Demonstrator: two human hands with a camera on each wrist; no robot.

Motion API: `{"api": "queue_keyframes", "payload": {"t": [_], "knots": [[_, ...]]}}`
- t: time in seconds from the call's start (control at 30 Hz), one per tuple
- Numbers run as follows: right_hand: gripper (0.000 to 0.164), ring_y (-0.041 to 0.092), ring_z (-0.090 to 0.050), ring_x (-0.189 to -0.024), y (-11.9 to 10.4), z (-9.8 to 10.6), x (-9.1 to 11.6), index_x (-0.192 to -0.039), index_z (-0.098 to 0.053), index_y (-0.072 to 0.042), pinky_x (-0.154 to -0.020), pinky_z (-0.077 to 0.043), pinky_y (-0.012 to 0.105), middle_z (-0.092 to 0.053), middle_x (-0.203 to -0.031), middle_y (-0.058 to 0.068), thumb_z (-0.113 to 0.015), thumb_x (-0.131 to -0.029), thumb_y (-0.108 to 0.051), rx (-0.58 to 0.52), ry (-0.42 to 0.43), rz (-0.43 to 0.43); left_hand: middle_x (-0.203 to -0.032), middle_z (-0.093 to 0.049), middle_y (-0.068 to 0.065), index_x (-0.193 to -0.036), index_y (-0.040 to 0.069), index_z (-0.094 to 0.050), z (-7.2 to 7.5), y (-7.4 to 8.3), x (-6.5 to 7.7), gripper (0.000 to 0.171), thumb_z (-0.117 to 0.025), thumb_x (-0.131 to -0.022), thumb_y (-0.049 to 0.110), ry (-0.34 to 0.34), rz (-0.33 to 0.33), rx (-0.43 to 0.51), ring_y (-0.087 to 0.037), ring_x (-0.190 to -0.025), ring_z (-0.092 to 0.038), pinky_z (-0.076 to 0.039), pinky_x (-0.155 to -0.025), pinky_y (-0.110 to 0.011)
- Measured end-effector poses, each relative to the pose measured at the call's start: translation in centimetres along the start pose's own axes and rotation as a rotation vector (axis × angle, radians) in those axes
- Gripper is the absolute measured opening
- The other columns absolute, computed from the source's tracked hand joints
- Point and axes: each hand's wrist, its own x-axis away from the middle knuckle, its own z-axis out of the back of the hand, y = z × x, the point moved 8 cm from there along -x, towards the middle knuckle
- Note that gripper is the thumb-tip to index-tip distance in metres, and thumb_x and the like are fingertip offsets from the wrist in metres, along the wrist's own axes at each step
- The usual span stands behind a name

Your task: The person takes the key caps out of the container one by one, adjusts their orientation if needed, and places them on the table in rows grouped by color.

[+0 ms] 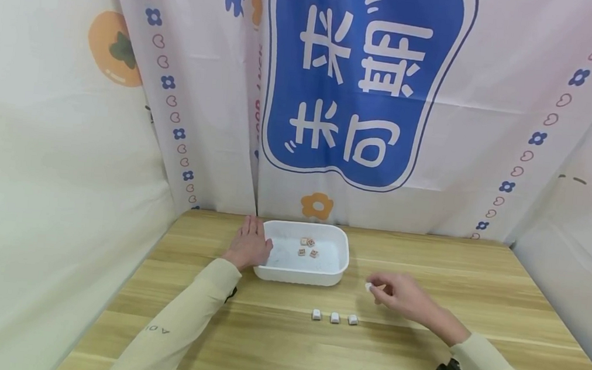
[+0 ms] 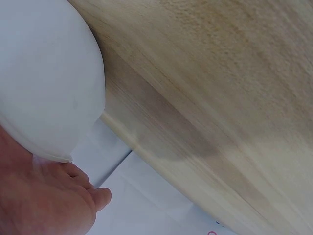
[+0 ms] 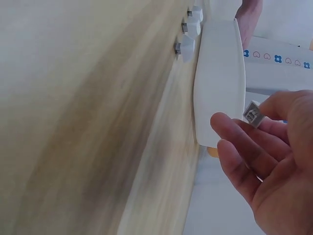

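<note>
Between the thumb and fingertips, my right hand (image 1: pixel 401 295) pinches a small white keycap (image 3: pixel 254 114); its hollow grey underside shows in the right wrist view. To the right of a white plastic tub (image 1: pixel 298 276), this hand hovers over the table. My left hand (image 1: pixel 250 244) rests on the tub's left rim, fingers straight and thumb towards the inside. In the left wrist view the hand (image 2: pixel 49 196) touches the rim from beside. Several small orange-brown and cream square pieces (image 1: pixel 302 252) lie on the tub's floor.
Three white keycaps, a left one (image 1: pixel 316 315), a middle one (image 1: pixel 335 318) and a right one (image 1: pixel 352 319), stand in a row before the tub. The wooden table (image 1: pixel 261 346) ends at a printed curtain (image 1: pixel 215 142) behind the tub.
</note>
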Motion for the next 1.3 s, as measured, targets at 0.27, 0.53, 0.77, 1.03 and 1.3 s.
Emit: {"api": "queue_keyframes", "payload": {"t": [0.27, 0.53, 0.77, 1.03, 1.3], "knots": [[0.016, -0.003, -0.051, -0.066, -0.2, -0.1, 0.8, -0.104, -0.071, -0.009, -0.057, -0.047, 0.017, -0.061, -0.077, -0.011, -0.065, -0.094, -0.018, 0.150, 0.063, 0.075, -0.162, 0.004, -0.030, -0.154, -0.008, -0.005, 0.2, 0.1, 0.2, 0.072, -0.026, -0.104, 0.038, 0.010, 0.004, 0.029, -0.041, -0.152, 0.002, -0.009, -0.124, -0.051], [0.011, -0.005, -0.054, -0.068, 0.1, -0.5, 1.5, -0.101, -0.071, -0.012, -0.058, -0.049, 0.018, -0.069, -0.082, -0.010, -0.066, -0.092, -0.016, 0.129, 0.034, 0.047, -0.162, 0.006, -0.028, -0.154, -0.007, -0.002, -0.1, 0.0, 0.1, 0.072, -0.022, -0.104, 0.040, -0.004, 0.009, 0.017, -0.040, -0.152, 0.004, -0.007, -0.124, -0.051], [0.006, -0.004, -0.060, -0.073, 0.9, -1.1, 1.9, -0.099, -0.068, -0.019, -0.063, -0.051, 0.019, -0.072, -0.085, -0.009, -0.066, -0.093, -0.021, 0.102, -0.020, -0.005, -0.162, 0.006, -0.029, -0.154, -0.008, -0.001, -0.1, -0.1, 0.0, 0.072, -0.023, -0.104, 0.039, -0.005, 0.003, 0.012, -0.041, -0.152, 0.004, -0.007, -0.124, -0.052], [0.007, -0.004, -0.057, -0.071, 1.0, -1.7, 2.4, -0.097, -0.069, -0.019, -0.061, -0.050, 0.019, -0.068, -0.083, -0.010, -0.068, -0.091, -0.021, 0.087, -0.074, 0.001, -0.162, 0.005, -0.028, -0.155, -0.007, -0.003, -0.1, 0.0, 0.1, 0.073, -0.022, -0.104, 0.041, -0.006, -0.002, 0.007, -0.040, -0.152, 0.002, -0.011, -0.124, -0.052], [0.009, -0.005, -0.055, -0.070, 1.4, -2.7, 2.7, -0.098, -0.073, -0.020, -0.062, -0.049, 0.018, -0.066, -0.081, -0.016, -0.071, -0.089, -0.022, 0.070, -0.112, -0.008, -0.162, 0.007, -0.028, -0.154, -0.007, -0.001, -0.1, 0.0, 0.1, 0.072, -0.022, -0.104, 0.041, -0.018, -0.001, 0.009, -0.039, -0.152, 0.007, -0.009, -0.124, -0.052]]}}
